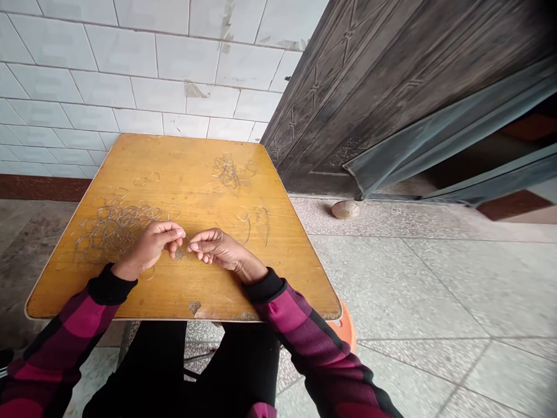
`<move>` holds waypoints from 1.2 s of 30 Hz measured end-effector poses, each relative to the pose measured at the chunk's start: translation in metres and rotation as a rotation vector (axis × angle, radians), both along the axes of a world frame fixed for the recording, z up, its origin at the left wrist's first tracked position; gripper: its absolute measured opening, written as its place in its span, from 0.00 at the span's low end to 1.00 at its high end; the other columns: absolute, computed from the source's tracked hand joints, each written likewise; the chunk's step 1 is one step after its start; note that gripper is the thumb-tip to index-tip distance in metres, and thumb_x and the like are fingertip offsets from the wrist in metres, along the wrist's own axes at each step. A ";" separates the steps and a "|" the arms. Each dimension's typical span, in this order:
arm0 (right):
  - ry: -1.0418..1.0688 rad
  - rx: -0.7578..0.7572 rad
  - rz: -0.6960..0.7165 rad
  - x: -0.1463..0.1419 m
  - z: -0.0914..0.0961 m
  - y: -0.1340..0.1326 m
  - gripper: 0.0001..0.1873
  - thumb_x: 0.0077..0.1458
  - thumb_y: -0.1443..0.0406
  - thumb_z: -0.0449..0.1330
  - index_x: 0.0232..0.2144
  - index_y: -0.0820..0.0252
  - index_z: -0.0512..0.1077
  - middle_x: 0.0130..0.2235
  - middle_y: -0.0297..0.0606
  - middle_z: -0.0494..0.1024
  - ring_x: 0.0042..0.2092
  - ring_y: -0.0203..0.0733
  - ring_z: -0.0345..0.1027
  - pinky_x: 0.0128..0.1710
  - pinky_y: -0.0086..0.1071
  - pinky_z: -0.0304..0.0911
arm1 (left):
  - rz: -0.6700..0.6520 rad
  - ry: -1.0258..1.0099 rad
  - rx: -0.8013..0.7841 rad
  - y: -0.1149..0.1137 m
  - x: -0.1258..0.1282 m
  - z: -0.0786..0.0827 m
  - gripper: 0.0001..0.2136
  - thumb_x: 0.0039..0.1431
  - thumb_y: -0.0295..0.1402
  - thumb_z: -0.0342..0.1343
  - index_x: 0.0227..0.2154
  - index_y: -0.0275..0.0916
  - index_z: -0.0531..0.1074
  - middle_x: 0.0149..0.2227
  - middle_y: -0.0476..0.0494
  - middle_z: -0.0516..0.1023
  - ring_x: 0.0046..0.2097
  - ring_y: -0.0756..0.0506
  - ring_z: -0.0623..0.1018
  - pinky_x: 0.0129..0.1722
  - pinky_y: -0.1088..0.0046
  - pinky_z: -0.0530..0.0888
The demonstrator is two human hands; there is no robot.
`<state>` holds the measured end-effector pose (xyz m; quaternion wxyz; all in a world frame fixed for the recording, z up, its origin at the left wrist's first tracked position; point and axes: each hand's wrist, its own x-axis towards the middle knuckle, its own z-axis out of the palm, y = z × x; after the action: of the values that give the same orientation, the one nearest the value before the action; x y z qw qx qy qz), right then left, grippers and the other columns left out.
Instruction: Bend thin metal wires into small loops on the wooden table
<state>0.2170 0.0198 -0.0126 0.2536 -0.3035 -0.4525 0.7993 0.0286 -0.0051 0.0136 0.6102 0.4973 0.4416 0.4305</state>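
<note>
Both hands meet near the middle of the table, fingertips almost touching. My left hand (154, 245) pinches one end of a thin wire (187, 237) between thumb and forefinger. At its other end, my right hand (217, 248) pinches the same wire, and a thin curved bit shows above its knuckles. Most of this wire is hidden by the fingers. Just left of my left hand spreads a tangled pile of bent wires (115, 220). A smaller heap of wires (228, 172) lies further back on the right. Several loose curved wires (249, 225) rest beyond my right hand.
The yellow wooden table (183, 154) stands against a white tiled wall (143, 55); its front edge is chipped. An orange stool (348, 325) shows under the right corner. To the right are a dark carved door (331, 98), a grey-blue curtain (418, 139) and a roundish object (345, 209) on the floor.
</note>
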 end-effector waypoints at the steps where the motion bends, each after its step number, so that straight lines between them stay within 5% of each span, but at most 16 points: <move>1: -0.003 0.017 -0.025 -0.001 0.000 0.000 0.13 0.41 0.60 0.71 0.26 0.64 0.77 0.18 0.28 0.73 0.18 0.24 0.60 0.16 0.19 0.53 | 0.014 -0.006 0.002 0.000 0.000 0.000 0.09 0.48 0.36 0.61 0.21 0.34 0.73 0.20 0.49 0.72 0.17 0.54 0.68 0.17 0.78 0.65; 14: 0.014 0.186 -0.172 -0.009 -0.002 -0.005 0.12 0.42 0.59 0.71 0.27 0.61 0.77 0.21 0.28 0.72 0.22 0.27 0.62 0.20 0.23 0.56 | 0.111 -0.051 0.082 -0.002 0.006 -0.007 0.10 0.49 0.37 0.60 0.22 0.35 0.72 0.21 0.48 0.72 0.19 0.54 0.67 0.18 0.77 0.67; 22: 0.091 0.181 -0.356 -0.020 -0.001 -0.013 0.14 0.42 0.58 0.70 0.23 0.61 0.73 0.23 0.29 0.71 0.23 0.27 0.58 0.20 0.23 0.52 | 0.170 -0.080 0.082 -0.003 0.009 -0.004 0.09 0.49 0.36 0.60 0.23 0.35 0.72 0.22 0.48 0.72 0.20 0.53 0.69 0.19 0.76 0.68; 27: 0.107 0.169 -0.327 -0.023 -0.002 -0.014 0.17 0.41 0.56 0.70 0.24 0.61 0.71 0.22 0.26 0.67 0.19 0.24 0.49 0.17 0.23 0.43 | 0.179 -0.072 0.100 -0.002 0.011 -0.004 0.10 0.49 0.36 0.60 0.21 0.35 0.71 0.20 0.49 0.71 0.20 0.53 0.68 0.19 0.77 0.67; 36: 0.167 0.183 -0.467 -0.031 -0.004 -0.020 0.16 0.45 0.55 0.68 0.25 0.59 0.68 0.19 0.24 0.63 0.19 0.26 0.51 0.17 0.23 0.49 | 0.194 -0.095 0.065 -0.001 0.015 -0.003 0.11 0.48 0.38 0.62 0.22 0.35 0.72 0.21 0.49 0.71 0.21 0.53 0.68 0.18 0.77 0.65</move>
<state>0.1858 0.0002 -0.0163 0.4941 -0.3084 -0.4180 0.6971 0.0438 -0.0065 0.0103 0.5693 0.4509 0.4440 0.5248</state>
